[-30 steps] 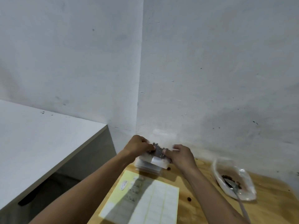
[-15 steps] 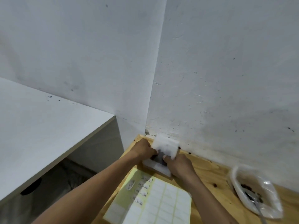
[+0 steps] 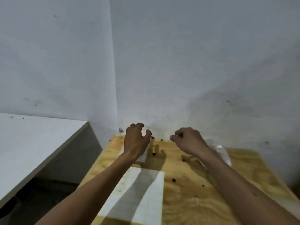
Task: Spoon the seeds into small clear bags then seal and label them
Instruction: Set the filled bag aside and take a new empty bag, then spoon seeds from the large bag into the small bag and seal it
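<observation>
A plywood counter (image 3: 186, 197) stood pushed into a corner of grey-white walls (image 3: 186, 62), with a lower white table (image 3: 32, 143) off to its left and a dark gap between the two. Loose seeds (image 3: 173, 180) lay scattered over the wood. The label sheet (image 3: 138, 197) lay at the counter's near left part, crossed by arm shadows. Just beyond the sheet, a stack of small clear bags (image 3: 142, 157) was mostly hidden under the left hand (image 3: 135, 141), whose grip was loosely spread and held nothing. The right hand (image 3: 186, 140) hovered to the right of the stack, fingers curled; whether it pinched anything I cannot tell. The seed bag (image 3: 222, 151) beside it was blurred and half covered by the right forearm. Bare wood lay between the two hands.
</observation>
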The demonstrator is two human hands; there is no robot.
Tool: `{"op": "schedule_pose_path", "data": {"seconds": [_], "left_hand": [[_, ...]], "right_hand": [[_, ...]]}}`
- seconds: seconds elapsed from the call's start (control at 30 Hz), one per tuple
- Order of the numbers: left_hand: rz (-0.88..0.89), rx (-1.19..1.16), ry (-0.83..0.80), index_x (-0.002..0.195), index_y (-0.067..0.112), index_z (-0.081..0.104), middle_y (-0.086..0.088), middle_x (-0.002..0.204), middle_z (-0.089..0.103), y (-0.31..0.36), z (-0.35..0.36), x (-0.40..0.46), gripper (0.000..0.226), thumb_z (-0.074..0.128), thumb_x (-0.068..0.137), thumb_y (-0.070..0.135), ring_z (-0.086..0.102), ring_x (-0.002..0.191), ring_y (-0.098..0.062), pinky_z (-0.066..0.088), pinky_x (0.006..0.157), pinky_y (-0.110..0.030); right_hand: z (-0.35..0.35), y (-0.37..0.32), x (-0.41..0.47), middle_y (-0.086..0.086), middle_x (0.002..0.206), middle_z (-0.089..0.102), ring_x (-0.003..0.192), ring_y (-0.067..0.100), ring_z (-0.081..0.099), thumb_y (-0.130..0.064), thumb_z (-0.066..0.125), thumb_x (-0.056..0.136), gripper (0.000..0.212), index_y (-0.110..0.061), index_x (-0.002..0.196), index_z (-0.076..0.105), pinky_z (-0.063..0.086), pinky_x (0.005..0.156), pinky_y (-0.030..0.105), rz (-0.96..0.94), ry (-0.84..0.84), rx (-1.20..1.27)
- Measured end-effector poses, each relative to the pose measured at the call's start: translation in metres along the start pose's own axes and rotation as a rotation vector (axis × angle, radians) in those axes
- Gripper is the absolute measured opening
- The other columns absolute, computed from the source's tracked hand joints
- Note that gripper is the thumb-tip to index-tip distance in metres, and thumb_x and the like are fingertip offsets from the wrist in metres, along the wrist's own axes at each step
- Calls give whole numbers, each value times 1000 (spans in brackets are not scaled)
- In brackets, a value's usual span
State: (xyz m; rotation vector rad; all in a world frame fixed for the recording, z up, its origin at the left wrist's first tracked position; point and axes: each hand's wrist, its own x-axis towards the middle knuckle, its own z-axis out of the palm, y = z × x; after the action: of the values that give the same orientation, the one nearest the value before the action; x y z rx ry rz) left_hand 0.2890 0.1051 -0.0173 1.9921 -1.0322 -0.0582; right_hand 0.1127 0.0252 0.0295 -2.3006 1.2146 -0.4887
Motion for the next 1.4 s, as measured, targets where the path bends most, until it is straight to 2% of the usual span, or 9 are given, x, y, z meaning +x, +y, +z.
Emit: {"op": "schedule_pose_path", "data": {"seconds": [0.23,0.4,0.57,0.67,0.83,0.93,1.13,1.27,1.4], "left_hand": [[333,-200,-264,122,12,66,-1,105,68,108,69,-73,29,60,97,25,62,89,-15,50,78,-31],[491,-94,-628,134,10,62,-7,122,67,153,130,-133,47,67,94,35,64,106,-22,49,84,-30],[606,225,-953,153,11,38,-15,149,44,178,179,-176,86,71,87,55,43,136,-33,41,108,-43],[601,356,-963,151,13,36,-13,147,41,187,195,-184,99,79,75,60,38,133,-33,39,110,-45],[451,324,-1013,144,17,47,-10,140,44,195,200,-177,88,88,71,42,43,128,-31,45,106,-43],[332,102,-965,134,13,61,-10,127,63,186,200,-169,59,82,80,24,61,114,-26,52,88,-31],[261,-228,-713,110,7,77,-10,101,76,179,168,-142,20,71,91,9,65,83,-13,52,75,-22],[403,-206,-453,108,9,78,-6,105,78,190,129,-115,19,66,94,6,71,92,-17,56,83,-26],[585,-117,-222,100,14,75,0,98,74,198,91,-92,18,59,95,9,68,87,-17,55,77,-34]], "right_hand": [[-109,103,-61,18,93,76,84,36,71,-31,65,88,35,2,93,75,57,68,40,198,144,-147],[-136,176,-119,13,72,63,63,26,61,-35,66,88,34,-5,73,64,43,54,28,490,-80,-366],[-122,219,-162,4,86,52,62,14,47,-34,62,94,25,-12,89,52,38,48,23,666,-194,-421],[-114,236,-164,1,69,42,55,14,43,-33,67,89,41,-17,66,37,31,43,23,665,-84,-346],[-111,254,-164,5,63,52,50,19,53,-20,75,82,34,-13,64,46,37,46,22,691,-1,-67],[-112,258,-164,7,70,61,58,20,58,-11,73,82,10,-12,84,64,43,56,25,647,64,137],[-118,241,-141,14,109,71,90,26,70,-16,80,79,47,-14,122,63,57,78,33,528,281,313],[-127,188,-120,2,100,70,92,21,66,-37,79,82,35,-18,106,63,52,77,35,293,579,111],[-141,123,-101,4,66,73,62,19,70,-59,64,87,53,-8,72,74,54,56,31,228,447,303]]}}
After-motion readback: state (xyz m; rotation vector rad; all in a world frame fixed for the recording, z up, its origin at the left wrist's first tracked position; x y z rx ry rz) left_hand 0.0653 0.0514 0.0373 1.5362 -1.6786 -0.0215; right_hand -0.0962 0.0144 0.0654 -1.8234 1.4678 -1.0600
